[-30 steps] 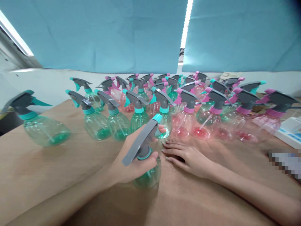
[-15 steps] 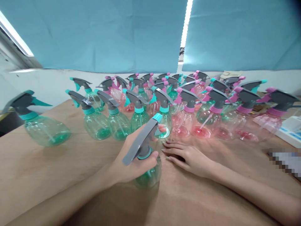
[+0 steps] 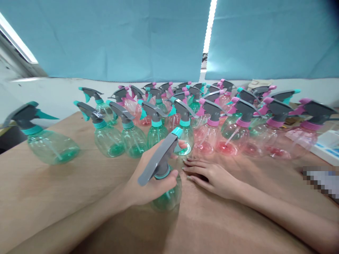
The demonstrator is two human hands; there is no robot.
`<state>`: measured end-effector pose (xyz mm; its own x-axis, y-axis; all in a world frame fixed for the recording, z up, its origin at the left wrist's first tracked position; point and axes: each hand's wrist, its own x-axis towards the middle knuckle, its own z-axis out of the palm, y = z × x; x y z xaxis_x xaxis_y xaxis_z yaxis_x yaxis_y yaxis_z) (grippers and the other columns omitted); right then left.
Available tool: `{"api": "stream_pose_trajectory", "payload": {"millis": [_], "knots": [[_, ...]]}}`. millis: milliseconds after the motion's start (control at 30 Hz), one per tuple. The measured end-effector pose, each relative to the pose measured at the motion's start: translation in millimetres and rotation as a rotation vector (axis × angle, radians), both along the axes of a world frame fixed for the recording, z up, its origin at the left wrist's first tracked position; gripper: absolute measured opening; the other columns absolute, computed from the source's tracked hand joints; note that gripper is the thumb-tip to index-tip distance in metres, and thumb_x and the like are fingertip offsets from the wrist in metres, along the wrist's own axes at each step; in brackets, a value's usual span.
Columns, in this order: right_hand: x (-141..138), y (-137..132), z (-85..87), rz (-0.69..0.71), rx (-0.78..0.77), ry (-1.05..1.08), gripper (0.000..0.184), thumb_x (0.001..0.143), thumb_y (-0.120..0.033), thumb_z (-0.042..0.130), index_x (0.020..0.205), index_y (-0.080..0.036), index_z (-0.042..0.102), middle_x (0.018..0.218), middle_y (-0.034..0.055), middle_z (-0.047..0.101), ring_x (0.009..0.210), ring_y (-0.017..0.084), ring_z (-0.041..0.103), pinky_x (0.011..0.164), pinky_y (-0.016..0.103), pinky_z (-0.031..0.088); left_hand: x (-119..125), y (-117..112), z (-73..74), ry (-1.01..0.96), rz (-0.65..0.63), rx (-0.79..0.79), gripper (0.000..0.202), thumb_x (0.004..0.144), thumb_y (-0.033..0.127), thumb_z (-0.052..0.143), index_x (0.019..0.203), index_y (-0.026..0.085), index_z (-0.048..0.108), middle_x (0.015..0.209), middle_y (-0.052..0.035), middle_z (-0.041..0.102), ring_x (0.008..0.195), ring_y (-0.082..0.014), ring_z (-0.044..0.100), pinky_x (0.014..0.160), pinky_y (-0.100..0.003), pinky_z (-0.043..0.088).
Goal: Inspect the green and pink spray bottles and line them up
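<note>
My left hand [image 3: 148, 180] is wrapped round the neck of a clear green spray bottle [image 3: 168, 197], which has a grey trigger head and a teal nozzle. The bottle stands on the brown table, close to me, its nozzle pointing away. Part of its neck and trigger is hidden by my fingers and the head. Resting on the tabletop just right of that bottle, my right hand [image 3: 214, 178] lies palm down with its fingers stretched out, holding nothing. Beyond its fingertips stands a pink spray bottle [image 3: 206, 139] in the front row.
Several green and pink spray bottles stand in crowded rows across the back. One green spray bottle [image 3: 53, 146] is apart at the left. A white and blue object [image 3: 327, 146] and a blurred-out item [image 3: 324, 181] lie at the right edge. Blue sheeting [image 3: 127, 38] hangs behind.
</note>
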<state>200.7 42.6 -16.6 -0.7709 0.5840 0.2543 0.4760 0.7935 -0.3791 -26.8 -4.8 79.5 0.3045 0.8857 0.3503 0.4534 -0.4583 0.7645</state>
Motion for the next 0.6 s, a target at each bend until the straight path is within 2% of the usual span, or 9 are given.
{"api": "stream_pose_trajectory", "payload": {"millis": [100,233,400,600], "knots": [[0,0,-0.5,0.001,0.001,-0.001,0.037,0.101,-0.035,0.043,0.127,-0.020,0.065,0.139,0.0041,0.061,0.132,0.020,0.053,0.111,0.040,0.045,0,-2,1.9,0.013,0.006,-0.043,0.050,0.073,0.021,0.056,0.123,0.024,0.057,0.080,0.0013,0.063,0.065,-0.0176,0.063,0.060,-0.028,0.054],[0,1,-2.0,0.000,0.002,0.006,0.037,0.101,-0.035,0.044,0.126,-0.019,0.066,0.138,0.0045,0.062,0.133,0.021,0.053,0.111,0.041,0.045,0,-4,5.2,0.045,0.002,-0.094,0.051,0.073,0.023,0.055,0.124,0.024,0.055,0.069,0.0042,0.059,0.053,-0.0149,0.057,0.052,-0.025,0.050],[0,0,-0.3,0.007,0.000,0.012,0.037,0.101,-0.035,0.043,0.126,-0.019,0.065,0.138,0.0069,0.061,0.131,0.023,0.054,0.109,0.042,0.047,-1,-5,10.3,0.070,0.023,-0.074,0.047,0.070,0.022,0.055,0.116,0.026,0.059,0.082,0.0023,0.061,0.047,-0.0114,0.049,0.046,-0.024,0.045],[0,0,0.0,0.016,-0.007,0.041,0.035,0.101,-0.033,0.045,0.126,-0.021,0.066,0.138,0.0079,0.061,0.130,0.024,0.055,0.109,0.046,0.047,0,-5,13.2,0.101,0.039,-0.054,0.038,0.068,0.021,0.054,0.106,0.028,0.059,0.067,0.0052,0.056,0.045,-0.0130,0.048,0.044,-0.024,0.042]]}}
